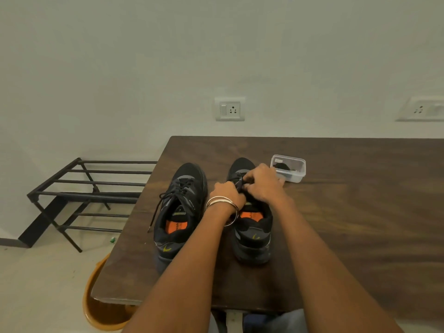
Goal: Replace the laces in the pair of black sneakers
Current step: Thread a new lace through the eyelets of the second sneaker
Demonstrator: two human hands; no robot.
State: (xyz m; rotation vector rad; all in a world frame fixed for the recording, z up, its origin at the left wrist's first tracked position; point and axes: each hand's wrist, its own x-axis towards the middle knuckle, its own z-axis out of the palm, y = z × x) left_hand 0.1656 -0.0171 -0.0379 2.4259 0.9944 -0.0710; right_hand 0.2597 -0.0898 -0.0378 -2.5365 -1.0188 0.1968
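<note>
Both black sneakers stood side by side on the bench (336,212), toes toward the wall. The left hand (227,192) and right hand (260,182) were pinched together on the lace (240,182) at the right sneaker (252,227); the exact grip was hidden behind the fingers. The left sneaker (179,212) lay laced but untied, one lace end (153,215) trailing toward the bench edge. A hard tug could likely drag the light shoe or nudge the nearby plastic tub (289,168) holding something dark. Only "ush" read on the orange insole (176,227); the yellow heel logos carried no legible name.
</note>
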